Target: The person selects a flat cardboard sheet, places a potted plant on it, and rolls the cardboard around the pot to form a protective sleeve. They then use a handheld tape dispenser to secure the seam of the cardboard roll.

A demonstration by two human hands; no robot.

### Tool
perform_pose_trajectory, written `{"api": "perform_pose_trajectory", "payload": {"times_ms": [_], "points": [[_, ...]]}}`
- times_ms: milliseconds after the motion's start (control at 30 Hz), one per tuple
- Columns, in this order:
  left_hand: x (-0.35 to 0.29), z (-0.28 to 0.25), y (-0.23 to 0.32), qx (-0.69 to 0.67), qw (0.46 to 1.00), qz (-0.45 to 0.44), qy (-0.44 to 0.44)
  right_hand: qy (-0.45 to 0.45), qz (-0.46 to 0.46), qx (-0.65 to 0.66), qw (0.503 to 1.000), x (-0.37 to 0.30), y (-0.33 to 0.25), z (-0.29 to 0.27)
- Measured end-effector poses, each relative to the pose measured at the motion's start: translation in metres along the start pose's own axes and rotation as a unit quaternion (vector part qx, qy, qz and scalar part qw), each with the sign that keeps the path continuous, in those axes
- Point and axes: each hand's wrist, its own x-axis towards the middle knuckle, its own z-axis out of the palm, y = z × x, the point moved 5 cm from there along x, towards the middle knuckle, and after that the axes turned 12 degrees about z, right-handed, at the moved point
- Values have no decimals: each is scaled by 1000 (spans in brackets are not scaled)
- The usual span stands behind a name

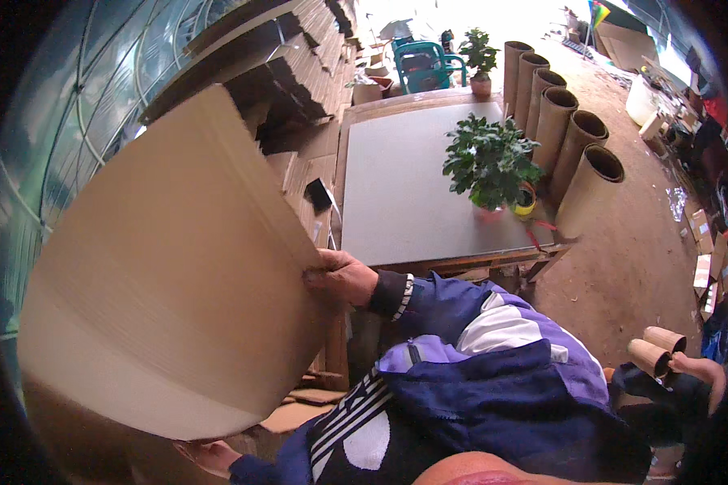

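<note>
Closest to my eyes is my own dark blue, purple and white jacket (493, 380). Past it, on my left, is a big, thin, light brown cardboard sheet (170, 267), and it is up in the air. My right hand (346, 277) has its fingers closed on the sheet's right edge, so that hand is gripping it. My left hand (212, 457) is down low, with its fingers at the bottom edge. I cannot tell if they pinch it or just prop it up, because the tips are hard to see.

From my right fingers, the sheet goes off to the left and up. From my left fingers, it goes up. Its long way looks to run from the top corner down to my left hand, but the edges look bent, so I am not sure. Both hands touch it, so neither one is nearer.

The wooden counter with a flat grey top (396, 194) is ahead, to the right of the sheet. On it sits a bushy green plant in a pot (491, 162), next to a round yellow roll (525, 202).
</note>
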Motion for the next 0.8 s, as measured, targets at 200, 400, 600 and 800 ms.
{"api": "perform_pose_trajectory", "payload": {"times_ms": [200,400,600,800], "points": [[-54,138,-44,398,689,507,-333,124,28,45,991,-1,7,-138],[-71,250,-131,104,951,97,-275,260,75,36,962,-33,70,-241],[-101,347,-212,84,935,30,-342,365,211,51,905,-58,111,-297],[-104,366,-372,-83,946,-208,-235,417,66,-83,903,-19,26,-307]]}}
